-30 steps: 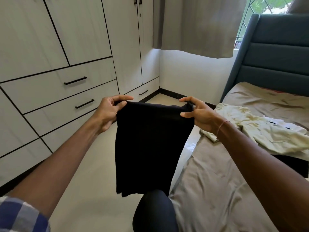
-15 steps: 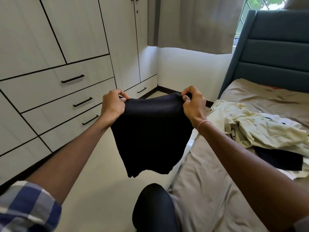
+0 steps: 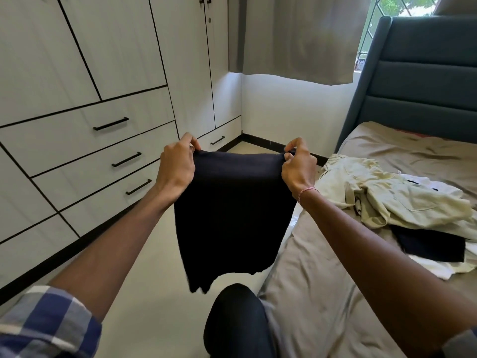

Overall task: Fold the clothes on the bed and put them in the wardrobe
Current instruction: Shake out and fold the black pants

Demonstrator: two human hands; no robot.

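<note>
While both arms reach forward over the floor (image 3: 154, 285), the left hand (image 3: 178, 166) and the right hand (image 3: 299, 169) hold up a black garment (image 3: 232, 215) by its top edge, each with fingers curled and thumb pinching one upper corner. The cloth is stretched fairly taut between them and hangs free in the air, its uneven lower edge ending just above the person's dark-clad knee (image 3: 237, 319). It is off the bed (image 3: 322, 293), in the gap between the bed on the right and the wardrobe (image 3: 103, 60) on the left. The wardrobe's doors and drawers are all closed, with black bar handles on the drawers. On the bed's beige sheet, to the right of the right hand, lies a rumpled pile of cream clothes (image 3: 387, 195); a dark piece (image 3: 431, 244) lies partly under the near edge of that pile, with a white piece (image 3: 438, 267) beneath it. A thin pink bracelet (image 3: 307, 191) circles the right wrist, and a blue checked sleeve (image 3: 46, 324) covers the left upper arm. At the far end of the bed stands a teal padded headboard (image 3: 418, 73), with a grey curtain (image 3: 304, 34) hanging to its left.
</note>
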